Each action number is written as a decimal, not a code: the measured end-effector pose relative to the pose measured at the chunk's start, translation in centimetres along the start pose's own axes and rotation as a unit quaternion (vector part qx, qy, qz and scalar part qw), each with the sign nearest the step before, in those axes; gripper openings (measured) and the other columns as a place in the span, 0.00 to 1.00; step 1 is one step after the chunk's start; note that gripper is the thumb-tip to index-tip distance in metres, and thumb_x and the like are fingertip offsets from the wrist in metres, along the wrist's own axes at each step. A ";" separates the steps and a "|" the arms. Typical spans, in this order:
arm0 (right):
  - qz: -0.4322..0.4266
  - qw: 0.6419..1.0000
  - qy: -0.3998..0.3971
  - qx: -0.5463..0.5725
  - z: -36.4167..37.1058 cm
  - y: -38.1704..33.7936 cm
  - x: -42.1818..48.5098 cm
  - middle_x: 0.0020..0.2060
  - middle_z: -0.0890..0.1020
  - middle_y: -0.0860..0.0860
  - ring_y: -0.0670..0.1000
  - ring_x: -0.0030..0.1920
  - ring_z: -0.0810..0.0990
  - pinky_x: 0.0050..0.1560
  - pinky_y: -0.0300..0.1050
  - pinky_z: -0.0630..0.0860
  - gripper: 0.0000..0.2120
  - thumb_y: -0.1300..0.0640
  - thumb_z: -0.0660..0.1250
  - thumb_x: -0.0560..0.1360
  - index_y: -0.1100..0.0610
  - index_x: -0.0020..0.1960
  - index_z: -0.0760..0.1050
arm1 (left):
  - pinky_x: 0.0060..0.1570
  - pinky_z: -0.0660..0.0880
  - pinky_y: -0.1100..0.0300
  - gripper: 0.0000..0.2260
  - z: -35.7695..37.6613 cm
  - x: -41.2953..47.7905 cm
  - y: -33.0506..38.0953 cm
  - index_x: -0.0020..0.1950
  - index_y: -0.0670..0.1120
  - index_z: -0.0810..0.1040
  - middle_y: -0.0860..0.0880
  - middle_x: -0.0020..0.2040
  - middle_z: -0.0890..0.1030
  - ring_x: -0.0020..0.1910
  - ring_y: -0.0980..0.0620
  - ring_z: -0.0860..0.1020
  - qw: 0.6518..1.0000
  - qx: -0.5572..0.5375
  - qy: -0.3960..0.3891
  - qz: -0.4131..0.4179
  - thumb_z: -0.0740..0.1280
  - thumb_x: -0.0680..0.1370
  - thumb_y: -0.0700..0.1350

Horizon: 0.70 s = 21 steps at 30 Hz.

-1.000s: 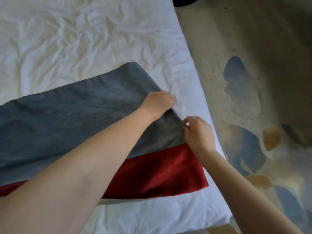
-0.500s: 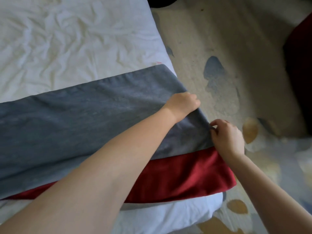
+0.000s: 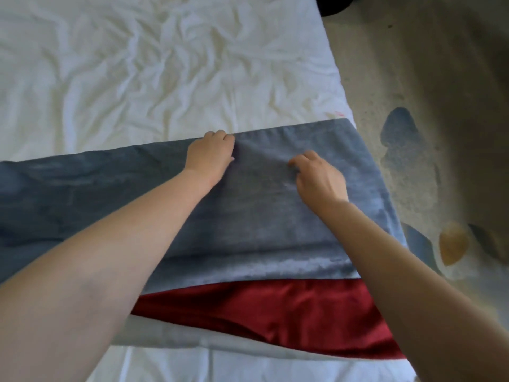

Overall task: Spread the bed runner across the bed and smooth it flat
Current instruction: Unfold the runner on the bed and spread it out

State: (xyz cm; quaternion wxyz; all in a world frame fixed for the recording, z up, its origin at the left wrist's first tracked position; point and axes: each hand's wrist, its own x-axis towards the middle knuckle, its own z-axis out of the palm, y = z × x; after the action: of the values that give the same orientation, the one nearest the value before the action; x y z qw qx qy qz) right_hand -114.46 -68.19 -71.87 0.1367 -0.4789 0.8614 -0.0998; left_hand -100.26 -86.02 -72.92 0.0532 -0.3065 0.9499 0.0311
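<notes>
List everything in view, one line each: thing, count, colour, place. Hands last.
bed runner: one, grey-blue with a red band along its near side, lying across the sheet to its right edge.
sheet: one, white, creased, beyond and nearer than the runner.
carpet: one, beige with blue and orange patches, right of the sheet.
dark object: one, black, cut off at the top edge, unidentifiable.
left hand: one, gripping the runner's far edge.
right hand: one, pinching the grey-blue cloth right of the left hand.
</notes>
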 end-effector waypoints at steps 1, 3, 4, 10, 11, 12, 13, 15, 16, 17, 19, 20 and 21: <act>-0.003 1.000 -0.011 -0.002 0.4 -1.4 1.0 0.55 0.74 0.56 0.61 0.51 0.76 0.41 0.52 0.74 0.15 0.65 0.59 0.74 0.56 0.59 0.74 | 0.38 0.73 0.51 0.12 0.1 -0.3 -1.2 0.59 0.41 0.73 0.43 0.54 0.76 0.51 0.43 0.74 1.000 0.014 0.001 -0.002 0.65 0.78 0.45; 0.000 0.999 -0.033 -0.008 1.4 -3.9 2.4 0.56 0.73 0.55 0.60 0.50 0.76 0.40 0.51 0.74 0.16 0.67 0.59 0.74 0.56 0.60 0.73 | 0.35 0.71 0.53 0.09 0.3 -1.0 -3.2 0.57 0.41 0.73 0.44 0.53 0.76 0.50 0.44 0.74 1.000 0.025 -0.001 0.003 0.63 0.79 0.44; -0.001 0.999 -0.041 -0.015 2.0 -4.9 2.8 0.56 0.72 0.55 0.60 0.49 0.76 0.39 0.51 0.74 0.17 0.67 0.59 0.74 0.56 0.61 0.72 | 0.34 0.71 0.53 0.08 0.4 -1.1 -4.2 0.56 0.41 0.73 0.44 0.52 0.76 0.49 0.44 0.74 1.000 0.024 -0.001 0.006 0.63 0.79 0.43; -0.003 0.997 -0.032 -0.073 3.4 -8.1 4.4 0.55 0.71 0.55 0.59 0.47 0.75 0.32 0.47 0.65 0.13 0.64 0.61 0.75 0.57 0.59 0.71 | 0.35 0.70 0.56 0.05 0.0 -0.6 -7.0 0.52 0.42 0.75 0.46 0.47 0.78 0.47 0.46 0.74 0.995 0.085 -0.005 0.060 0.65 0.76 0.37; -0.006 0.996 -0.024 -0.085 3.5 -8.1 4.7 0.56 0.71 0.56 0.59 0.48 0.75 0.32 0.47 0.65 0.14 0.63 0.61 0.74 0.57 0.60 0.71 | 0.34 0.69 0.56 0.06 0.1 -0.4 -7.1 0.51 0.42 0.76 0.46 0.47 0.77 0.47 0.46 0.74 0.994 0.089 -0.006 0.066 0.65 0.75 0.36; -0.008 0.995 -0.015 -0.093 3.5 -8.1 5.1 0.56 0.72 0.56 0.59 0.49 0.75 0.32 0.47 0.65 0.15 0.63 0.63 0.74 0.57 0.61 0.71 | 0.33 0.68 0.56 0.06 0.2 -0.2 -7.3 0.51 0.42 0.76 0.46 0.46 0.78 0.47 0.46 0.74 0.994 0.086 -0.009 0.070 0.65 0.75 0.36; -0.008 0.995 -0.005 -0.099 3.5 -8.0 5.6 0.56 0.72 0.56 0.59 0.50 0.75 0.32 0.47 0.65 0.17 0.63 0.63 0.73 0.57 0.61 0.70 | 0.33 0.68 0.56 0.07 0.3 0.1 -7.4 0.51 0.42 0.76 0.46 0.47 0.78 0.46 0.46 0.74 0.994 0.080 -0.012 0.071 0.65 0.75 0.36; -0.005 0.994 0.007 -0.106 3.5 -7.9 6.9 0.58 0.72 0.55 0.58 0.52 0.75 0.32 0.47 0.66 0.21 0.67 0.63 0.72 0.58 0.64 0.69 | 0.33 0.70 0.56 0.07 0.6 0.5 -7.6 0.52 0.42 0.77 0.46 0.47 0.78 0.47 0.46 0.75 0.995 0.068 -0.011 0.071 0.65 0.75 0.36; -0.003 0.994 0.005 -0.105 3.4 -7.7 7.6 0.60 0.72 0.55 0.58 0.52 0.76 0.32 0.47 0.66 0.23 0.69 0.63 0.72 0.58 0.66 0.67 | 0.33 0.69 0.56 0.07 0.7 0.8 -7.7 0.52 0.42 0.78 0.45 0.48 0.79 0.47 0.46 0.75 0.995 0.070 -0.009 0.075 0.65 0.75 0.36; -0.001 0.995 -0.004 -0.103 3.3 -7.6 8.4 0.62 0.71 0.55 0.58 0.51 0.77 0.32 0.47 0.68 0.27 0.71 0.62 0.72 0.57 0.68 0.65 | 0.32 0.67 0.57 0.08 0.9 1.0 -7.8 0.52 0.42 0.78 0.45 0.48 0.79 0.47 0.46 0.75 0.994 0.075 -0.009 0.083 0.65 0.75 0.35; -0.014 0.994 -0.032 -0.100 3.1 -7.1 9.7 0.60 0.72 0.56 0.60 0.45 0.78 0.31 0.49 0.72 0.27 0.73 0.61 0.71 0.57 0.67 0.66 | 0.32 0.63 0.57 0.09 1.3 1.6 -8.0 0.52 0.41 0.77 0.45 0.48 0.79 0.47 0.46 0.74 0.991 0.086 -0.010 0.101 0.64 0.74 0.33; -0.027 0.994 -0.040 -0.102 3.0 -6.7 10.2 0.56 0.74 0.57 0.60 0.42 0.77 0.32 0.51 0.74 0.22 0.74 0.60 0.71 0.58 0.62 0.70 | 0.32 0.63 0.58 0.09 1.5 1.9 -8.1 0.52 0.41 0.77 0.45 0.48 0.79 0.47 0.46 0.74 0.990 0.088 -0.007 0.110 0.63 0.74 0.32; -0.038 0.992 -0.043 -0.109 3.0 -6.2 10.6 0.50 0.75 0.57 0.60 0.40 0.76 0.33 0.51 0.75 0.17 0.74 0.60 0.71 0.60 0.55 0.73 | 0.31 0.63 0.58 0.09 1.8 2.1 -8.2 0.51 0.40 0.77 0.44 0.48 0.79 0.47 0.45 0.75 0.989 0.086 0.001 0.120 0.63 0.73 0.32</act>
State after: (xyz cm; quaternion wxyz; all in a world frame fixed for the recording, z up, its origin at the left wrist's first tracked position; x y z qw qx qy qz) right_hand -113.85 -80.59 -74.27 0.1166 -0.5273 0.8416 0.0099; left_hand -97.07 -93.71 -75.13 0.0747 -0.1849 0.9789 -0.0448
